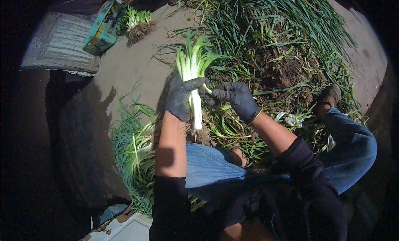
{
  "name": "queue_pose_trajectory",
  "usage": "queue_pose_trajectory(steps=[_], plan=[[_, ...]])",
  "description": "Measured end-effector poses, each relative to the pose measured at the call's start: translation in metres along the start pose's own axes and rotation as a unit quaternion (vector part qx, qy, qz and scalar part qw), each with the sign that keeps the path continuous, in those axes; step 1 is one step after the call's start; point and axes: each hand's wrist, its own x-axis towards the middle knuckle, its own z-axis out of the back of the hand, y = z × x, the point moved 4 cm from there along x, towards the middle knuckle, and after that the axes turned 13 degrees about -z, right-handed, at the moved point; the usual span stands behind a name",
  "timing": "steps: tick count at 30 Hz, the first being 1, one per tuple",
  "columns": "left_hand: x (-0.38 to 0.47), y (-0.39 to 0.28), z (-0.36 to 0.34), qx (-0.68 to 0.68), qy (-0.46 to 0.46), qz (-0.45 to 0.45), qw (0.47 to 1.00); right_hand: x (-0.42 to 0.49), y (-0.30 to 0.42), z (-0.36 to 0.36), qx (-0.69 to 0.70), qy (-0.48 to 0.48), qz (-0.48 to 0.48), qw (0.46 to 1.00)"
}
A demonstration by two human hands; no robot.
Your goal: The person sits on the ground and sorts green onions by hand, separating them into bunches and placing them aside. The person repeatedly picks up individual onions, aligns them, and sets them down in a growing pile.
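Observation:
My left hand (179,96), in a dark glove, grips a bunch of leeks or large spring onions (195,105) with the thumb across the stems. The bunch stands roughly upright in view, its cut green tops (193,55) above the hand and its pale stems ending in a tangle of brown roots (199,134). Beside it, my right hand (235,99) wears a similar glove with a yellow cuff. Its fingertips pinch a thin pale green strand (207,89) that runs to the bunch; whether this is a leaf or a small stalk I cannot tell.
A large heap of uncut green onions (280,32) with soil and roots lies ahead and right. Another pile (137,157) is at my left. A trimmed bundle (138,24) rests on the ground near a turquoise crate (101,32) and a weathered wooden board (67,41). My shoe (329,96) touches loose trimmings.

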Motion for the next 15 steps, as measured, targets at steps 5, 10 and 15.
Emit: queue_pose_trajectory(steps=[5,10,15], plan=[[0.003,0.001,-0.001,-0.008,-0.009,-0.039,0.999,0.009,-0.029,0.001,0.05,-0.067,-0.028,0.996],[-0.008,-0.002,-0.007,-0.053,-0.022,0.088,0.994,0.003,-0.024,-0.017,0.329,0.094,-0.091,0.935],[-0.006,-0.015,-0.003,0.001,-0.011,0.014,1.0,-0.008,-0.005,-0.006,0.07,0.05,-0.104,0.991]])
